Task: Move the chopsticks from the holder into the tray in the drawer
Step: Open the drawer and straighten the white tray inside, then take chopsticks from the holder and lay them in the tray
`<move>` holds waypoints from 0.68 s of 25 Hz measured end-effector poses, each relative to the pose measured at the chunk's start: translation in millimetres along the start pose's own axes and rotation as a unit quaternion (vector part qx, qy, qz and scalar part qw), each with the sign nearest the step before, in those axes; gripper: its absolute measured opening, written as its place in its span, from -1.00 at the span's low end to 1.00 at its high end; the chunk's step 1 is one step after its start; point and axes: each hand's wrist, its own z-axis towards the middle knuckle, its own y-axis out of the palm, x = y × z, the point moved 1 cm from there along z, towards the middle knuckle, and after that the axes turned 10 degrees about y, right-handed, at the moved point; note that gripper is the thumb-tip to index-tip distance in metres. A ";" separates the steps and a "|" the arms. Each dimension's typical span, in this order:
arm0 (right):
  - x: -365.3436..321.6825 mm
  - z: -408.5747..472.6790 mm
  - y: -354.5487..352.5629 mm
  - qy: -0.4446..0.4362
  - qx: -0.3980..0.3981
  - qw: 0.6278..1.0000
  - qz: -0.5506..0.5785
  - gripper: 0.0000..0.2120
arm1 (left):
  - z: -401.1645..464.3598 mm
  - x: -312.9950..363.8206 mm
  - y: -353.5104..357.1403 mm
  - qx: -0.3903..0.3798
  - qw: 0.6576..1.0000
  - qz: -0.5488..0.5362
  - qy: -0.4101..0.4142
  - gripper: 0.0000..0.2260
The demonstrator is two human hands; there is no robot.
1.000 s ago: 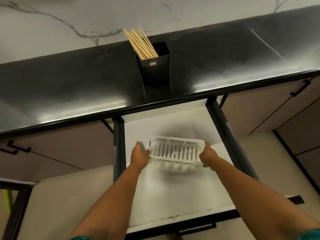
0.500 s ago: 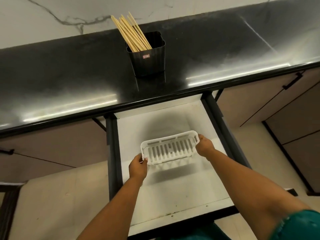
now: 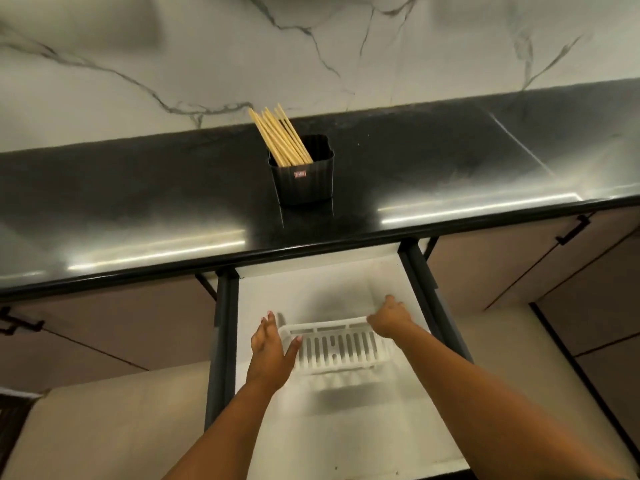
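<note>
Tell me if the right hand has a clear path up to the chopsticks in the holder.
Probably yes. The right hand is open above the tray, holding nothing, and the chopsticks stick out of the holder on a bare counter; nothing stands between.

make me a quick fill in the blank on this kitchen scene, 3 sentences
1. The chopsticks stand in a black ____ on the counter.
2. The white tray lies inside the open ____.
3. The left hand has its fingers spread at the tray's ____ end, and the right hand is at the other end.

Missing words: holder; drawer; left
</note>
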 end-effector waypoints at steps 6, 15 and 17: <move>-90.3 -101.2 -113.5 -0.358 0.383 0.851 -0.037 -0.19 | 33.2 165.6 -108.4 0.300 0.894 0.198 0.269 -0.25; -135.4 -113.6 -176.8 -0.491 0.426 0.758 0.051 -0.25 | 63.1 233.6 -164.3 0.392 0.861 0.200 0.255 -0.27; -151.2 -98.0 -174.5 -0.493 0.380 0.782 0.039 -0.27 | 80.1 226.2 -168.1 0.366 0.877 0.201 0.239 -0.28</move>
